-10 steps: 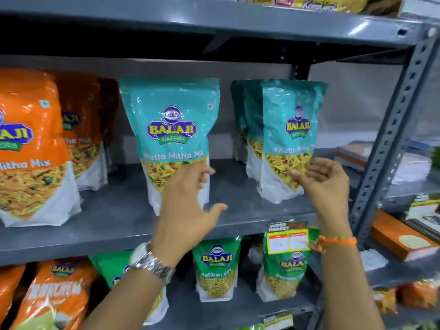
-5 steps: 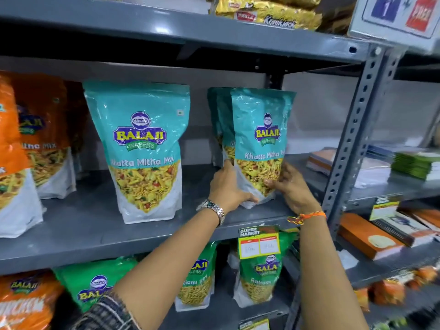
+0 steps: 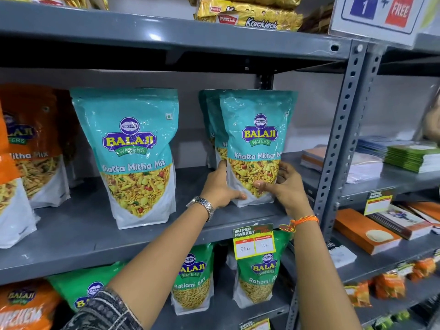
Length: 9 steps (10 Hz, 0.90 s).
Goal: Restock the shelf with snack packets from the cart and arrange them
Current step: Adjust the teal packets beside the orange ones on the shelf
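On the grey middle shelf [image 3: 78, 236] a teal Khatta Mitha Mix packet [image 3: 256, 139] stands upright at the front of a short row of the same packets [image 3: 210, 122]. My left hand [image 3: 220, 186] grips its lower left edge and my right hand [image 3: 284, 186] grips its lower right edge. Another teal packet [image 3: 135, 158] stands alone to the left, untouched. The cart is out of view.
Orange Mitha Mix packets [image 3: 35, 148] fill the shelf's left end. Green Ratlami Sev packets [image 3: 192, 279] and a yellow price tag [image 3: 254, 241] sit below. A perforated upright post [image 3: 338, 139] bounds the right side, with books [image 3: 366, 229] beyond. Biscuit packs [image 3: 247, 15] lie on the top shelf.
My left hand moved right from the lone teal packet to the front packet of the row. Both hands closed on that packet's lower edges. The camera turned right.
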Available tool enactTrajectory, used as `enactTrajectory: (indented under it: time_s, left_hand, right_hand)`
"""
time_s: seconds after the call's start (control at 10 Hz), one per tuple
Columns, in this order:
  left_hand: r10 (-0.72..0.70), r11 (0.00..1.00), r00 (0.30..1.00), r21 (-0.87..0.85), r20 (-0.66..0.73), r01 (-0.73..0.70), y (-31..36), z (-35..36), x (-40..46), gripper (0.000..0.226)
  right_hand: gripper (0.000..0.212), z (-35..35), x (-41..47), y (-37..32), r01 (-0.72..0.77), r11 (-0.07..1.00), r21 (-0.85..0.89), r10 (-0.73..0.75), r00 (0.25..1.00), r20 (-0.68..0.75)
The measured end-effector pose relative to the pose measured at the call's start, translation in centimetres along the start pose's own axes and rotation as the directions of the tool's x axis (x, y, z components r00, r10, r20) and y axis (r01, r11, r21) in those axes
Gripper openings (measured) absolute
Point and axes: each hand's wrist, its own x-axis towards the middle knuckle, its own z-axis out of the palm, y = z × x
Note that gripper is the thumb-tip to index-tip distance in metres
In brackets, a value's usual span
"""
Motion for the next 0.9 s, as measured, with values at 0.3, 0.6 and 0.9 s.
enactTrajectory:
  time_s: [0.3,0.6,0.9]
  left_hand:
    - [0.014,0.999,1.0,0.037,0.006,-0.014,0.4,0.1,-0.2,0.09]
    - [0.059,0.996,0.998,0.072,0.014,-0.059,-0.2,-0.1,-0.9,0.098]
    - [0.347,0.927,0.897,0.242,-0.272,-0.285,-0.7,-6.9,-8.4,0.082]
  right_hand:
    - [0.118,-0.5,-0.4,0.0,0.0,1.0,0.002,0.0,1.0,0.006]
    - [0.12,-0.3,-1.2,-0.7,0.026,0.999,0.022,-0.026,1.0,-0.003]
    - [0.098,3.4,-5.5,-3.7,0.103,0.994,-0.045,-0.113,0.925,-0.364]
